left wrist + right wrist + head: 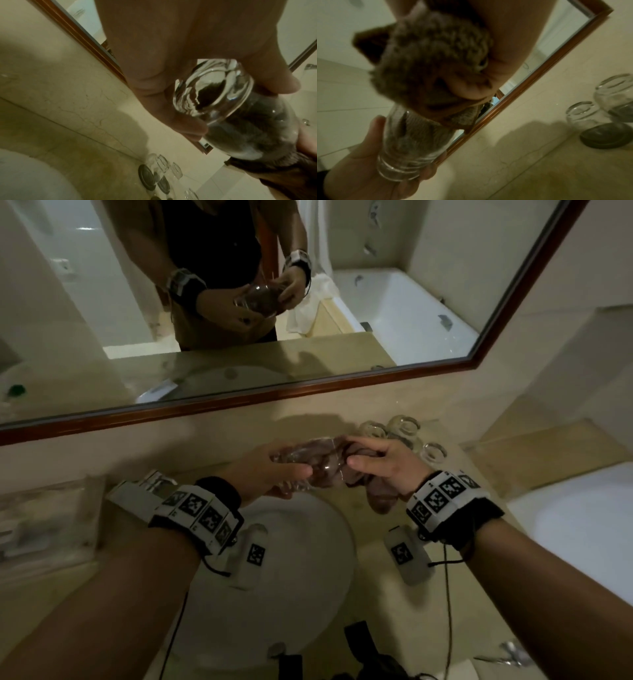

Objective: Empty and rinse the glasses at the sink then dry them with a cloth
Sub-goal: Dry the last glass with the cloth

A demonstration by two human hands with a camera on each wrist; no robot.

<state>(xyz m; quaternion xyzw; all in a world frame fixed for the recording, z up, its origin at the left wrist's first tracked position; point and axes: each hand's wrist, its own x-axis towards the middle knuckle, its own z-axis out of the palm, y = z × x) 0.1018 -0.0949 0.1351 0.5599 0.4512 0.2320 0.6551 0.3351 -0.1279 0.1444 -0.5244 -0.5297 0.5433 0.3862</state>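
A clear glass (308, 458) lies on its side above the white sink (301, 559), gripped by my left hand (270, 470) around its thick base (212, 89). A brown cloth (359, 474) is stuffed into the glass's mouth, and my right hand (383, 460) pinches that cloth (436, 56) at the rim. In the right wrist view the cloth fills the inside of the glass (409, 146). Several other glasses (400, 429) stand upside down on the counter at the back right, some on dark coasters (606, 136).
A wood-framed mirror (239, 405) runs along the wall behind the counter. The beige stone counter (376, 628) surrounds the sink. A tagged white block (407, 556) lies right of the sink, and a metal object (513, 652) lies at the counter's right edge.
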